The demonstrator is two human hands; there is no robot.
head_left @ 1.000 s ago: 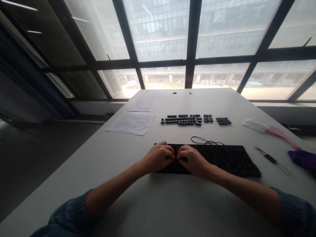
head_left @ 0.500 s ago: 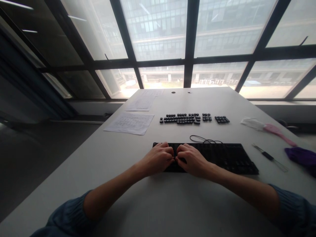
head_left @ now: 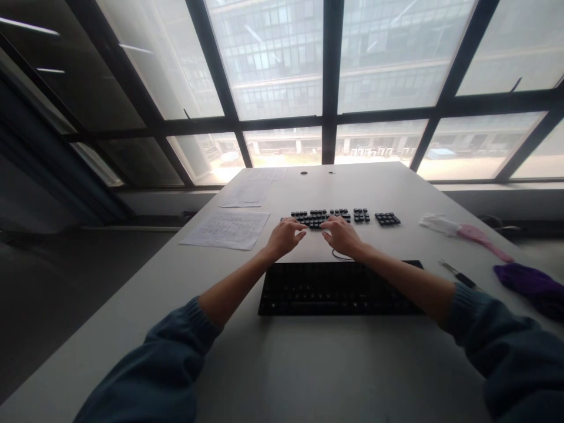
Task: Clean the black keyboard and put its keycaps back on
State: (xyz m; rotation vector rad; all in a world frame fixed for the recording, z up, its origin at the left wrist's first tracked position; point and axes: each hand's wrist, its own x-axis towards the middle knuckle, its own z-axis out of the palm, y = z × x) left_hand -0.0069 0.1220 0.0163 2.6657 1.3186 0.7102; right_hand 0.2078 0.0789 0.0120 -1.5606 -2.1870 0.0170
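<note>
A black computer keyboard [head_left: 326,291] lies on the white table in front of me, partly under my right forearm. Beyond it, loose black keycaps [head_left: 315,224] stand in rows and small blocks. At the near left side of those rows is my left hand [head_left: 284,238], thumb and index finger apart, with nothing visible between them. My right hand [head_left: 342,236] reaches over the nearer keycaps, its thumb and forefinger also apart. Whether any fingertip touches a keycap I cannot tell. The keyboard's thin cable [head_left: 340,255] curls behind it, half hidden by my right wrist.
Written paper sheets [head_left: 227,229] lie at the left. On the right are a white and pink item [head_left: 473,234], a slim tool with a black grip [head_left: 465,279] and a purple cloth [head_left: 526,281]. Large windows [head_left: 374,59] rise behind the table.
Both hands have left the keyboard's left part and moved forward to the loose keycaps. Their fingers, bunched together before, are now spread. The view has shifted slightly.
</note>
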